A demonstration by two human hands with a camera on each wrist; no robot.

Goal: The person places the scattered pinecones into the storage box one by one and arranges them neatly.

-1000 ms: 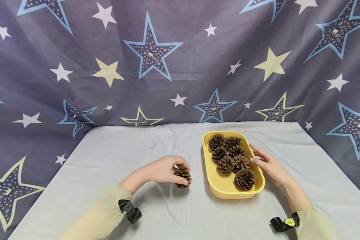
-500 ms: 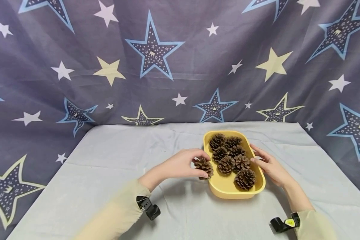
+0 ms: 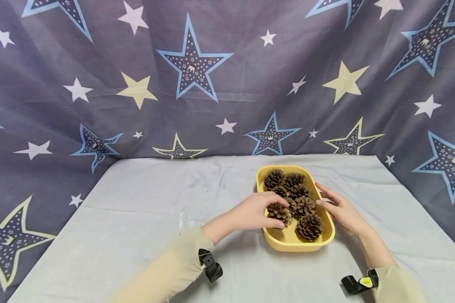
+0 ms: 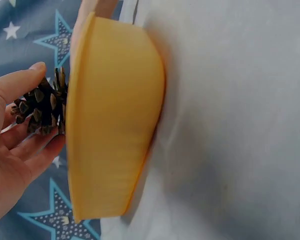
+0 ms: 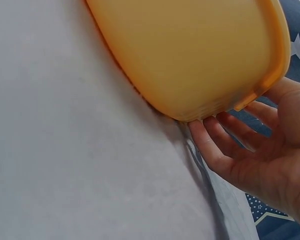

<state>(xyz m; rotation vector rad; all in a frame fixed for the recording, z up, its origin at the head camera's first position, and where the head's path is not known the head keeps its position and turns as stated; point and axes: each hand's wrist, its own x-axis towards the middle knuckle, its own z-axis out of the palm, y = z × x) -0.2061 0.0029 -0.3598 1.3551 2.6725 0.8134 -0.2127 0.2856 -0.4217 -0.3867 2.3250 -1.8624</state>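
Observation:
My left hand (image 3: 255, 211) grips a brown pine cone (image 3: 278, 213) between thumb and fingers, over the left part of a yellow container (image 3: 274, 245). From the left wrist, the held pine cone (image 4: 42, 105) shows at rim height, partly hidden by the container's wall (image 4: 115, 120). Several more pine cones (image 3: 309, 227) lie inside, most of them toward the far end. At the container's right side, my right hand (image 3: 341, 210) holds the edge, thumb on the rim. In the right wrist view its fingers (image 5: 222, 135) touch the outer wall.
A pale grey cloth (image 3: 136, 202) covers the table under the container. Behind it hangs a dark curtain (image 3: 242, 84) printed with stars. Each wrist wears a black camera mount, such as the left one (image 3: 211, 266).
My left hand has lifted the pine cone from the cloth and carried it right, across the rim and over the container. The right hand has stayed at the container's side.

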